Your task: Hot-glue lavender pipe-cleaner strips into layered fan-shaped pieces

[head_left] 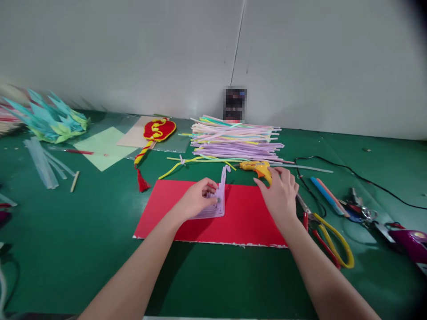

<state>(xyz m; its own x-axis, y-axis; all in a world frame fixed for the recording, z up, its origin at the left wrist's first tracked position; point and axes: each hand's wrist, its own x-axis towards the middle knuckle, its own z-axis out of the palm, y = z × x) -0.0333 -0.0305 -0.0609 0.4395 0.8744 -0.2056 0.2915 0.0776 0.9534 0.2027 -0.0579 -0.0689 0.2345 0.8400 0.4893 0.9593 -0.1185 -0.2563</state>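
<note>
Where the left hand is: over the purple piece, fingers curled, grip narrow – whether it pinches, I cannot tell.
Purple piece: on the red board, near its middle, a thin stem crossing the board's far edge.
Right hand: at the glue gun's handle, grip wide – thumb well apart from fingers.
Pipe cleaners: heaped toward the bench's back edge.
Scissors: near the board's right edge.
</note>
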